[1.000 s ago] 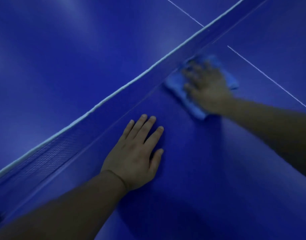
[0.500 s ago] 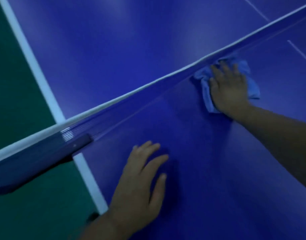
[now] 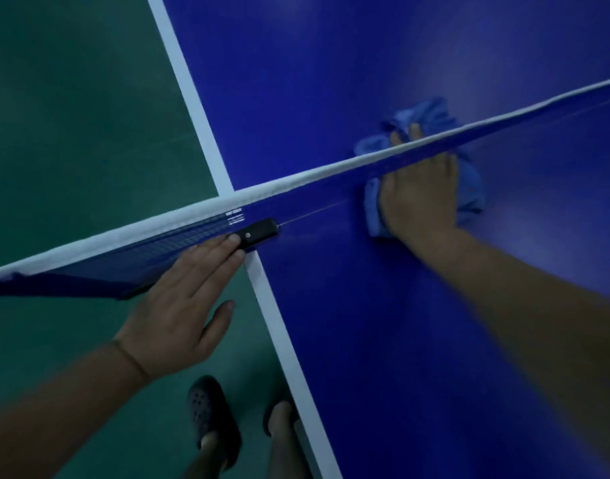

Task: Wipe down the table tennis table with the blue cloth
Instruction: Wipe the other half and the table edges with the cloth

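Two hands: left hand point(image 3: 179, 305), right hand point(image 3: 419, 198); one blue cloth point(image 3: 431, 114); one table point(image 3: 365, 340); one net point(image 3: 151, 254); one clamp point(image 3: 258, 233).

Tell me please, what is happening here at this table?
A person is wiping a blue table tennis table with a crumpled blue cloth. The right hand presses the cloth on the surface right at the net, whose white top band crosses in front of the fingers. The left hand, fingers straight, rests against the black net clamp at the table's white side edge. The person stands on a green floor in dark perforated shoes.
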A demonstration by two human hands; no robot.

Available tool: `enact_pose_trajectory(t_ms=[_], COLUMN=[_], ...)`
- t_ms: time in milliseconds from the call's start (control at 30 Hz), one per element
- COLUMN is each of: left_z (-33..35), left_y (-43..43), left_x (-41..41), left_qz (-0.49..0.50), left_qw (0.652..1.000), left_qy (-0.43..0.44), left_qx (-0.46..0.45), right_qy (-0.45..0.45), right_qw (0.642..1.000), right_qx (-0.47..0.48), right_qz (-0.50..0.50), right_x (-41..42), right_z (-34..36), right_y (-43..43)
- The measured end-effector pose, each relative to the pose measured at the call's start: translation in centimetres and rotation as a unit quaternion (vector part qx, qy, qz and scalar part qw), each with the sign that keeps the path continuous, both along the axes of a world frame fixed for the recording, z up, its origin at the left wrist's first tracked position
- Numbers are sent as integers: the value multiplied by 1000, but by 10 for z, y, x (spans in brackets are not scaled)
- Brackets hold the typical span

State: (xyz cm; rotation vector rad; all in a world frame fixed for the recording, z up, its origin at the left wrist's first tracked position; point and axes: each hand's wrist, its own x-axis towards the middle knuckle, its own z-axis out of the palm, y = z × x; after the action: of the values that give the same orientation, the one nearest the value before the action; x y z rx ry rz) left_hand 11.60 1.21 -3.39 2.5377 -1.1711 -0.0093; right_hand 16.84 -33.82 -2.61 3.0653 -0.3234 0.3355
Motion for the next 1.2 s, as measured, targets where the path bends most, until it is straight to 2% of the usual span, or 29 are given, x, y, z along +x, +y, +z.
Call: enact_pose_trajectory(t_ms=[33, 67, 133, 200, 233, 267, 300, 367, 400, 500, 567, 600, 667, 700, 733, 767, 833, 900, 933, 967, 1000, 1033, 1100, 1133, 1200], left_z=[-3, -4, -4, -2, -1, 0, 1, 2, 3, 5, 7, 7, 6, 5, 5, 4, 5, 4, 4, 4, 4, 4, 5, 5, 5], left_y=[4, 6, 6, 4, 5, 5, 5, 6, 6, 6, 8, 9, 9, 8, 8, 8, 9, 11, 12, 16, 19, 21, 22, 23, 24], left_x=[-1, -1, -1, 0, 0, 0, 1, 0, -1, 2, 4, 5, 4, 3, 3, 2, 2, 5, 7, 8, 9, 11, 13, 14, 14], left_qz=[-7, -12, -16, -12, -8, -4, -1, 9, 12, 3, 0, 2, 4, 5, 6, 6, -1, -19, -32, -43, -54, -63, -70, -71, -71], left_qw=[1000, 1000, 1000, 1000, 1000, 999, 998, 995, 994, 992, 991, 990, 988, 987, 987, 987, 986, 983, 981, 980, 979, 978, 974, 973, 971], left_qy=[-3, -6, -2, 11, 20, 34, 50, 78, 87, 98, 107, 113, 127, 130, 130, 129, 128, 136, 140, 145, 147, 151, 168, 175, 183], left_qx=[7, 11, 3, -8, -14, -23, -34, -56, -64, -77, -77, -79, -88, -93, -96, -98, -107, -125, -130, -131, -130, -130, -134, -136, -140], right_qy=[12, 47, 124, 119, 107, 99, 77, 51, 65, 121, 127, 132, 100, 72, 66, 66, 78, 79, 77, 77, 82, 82, 77, 72, 56], right_qw=[1000, 995, 967, 943, 945, 960, 982, 997, 996, 970, 957, 963, 993, 995, 993, 994, 991, 976, 974, 979, 988, 993, 973, 967, 978], right_qx=[1, 7, 58, 67, 45, 39, 42, 60, 59, 84, 49, 32, 44, 57, 59, 59, 70, 78, 83, 82, 82, 86, 115, 124, 106], right_qz=[21, 82, 216, 304, 306, 258, 168, 19, 14, 194, 257, 231, 53, -36, -82, -66, 84, 185, 197, 172, 105, 5, -182, -211, -170], right_x=[-11, -32, -87, -107, -102, -93, -79, -65, -73, -125, -125, -116, -93, -87, -86, -94, -122, -143, -146, -146, -138, -124, -86, -74, -75], right_z=[1, 0, 0, -6, -13, -16, -13, -3, -3, -4, -7, -10, -8, -6, -5, -7, -9, -10, -10, -9, -8, -5, -6, -5, -9], right_y=[32, 65, 107, 89, 69, 51, 39, 64, 95, 161, 131, 107, 73, 78, 101, 131, 177, 174, 161, 148, 138, 134, 153, 174, 207])
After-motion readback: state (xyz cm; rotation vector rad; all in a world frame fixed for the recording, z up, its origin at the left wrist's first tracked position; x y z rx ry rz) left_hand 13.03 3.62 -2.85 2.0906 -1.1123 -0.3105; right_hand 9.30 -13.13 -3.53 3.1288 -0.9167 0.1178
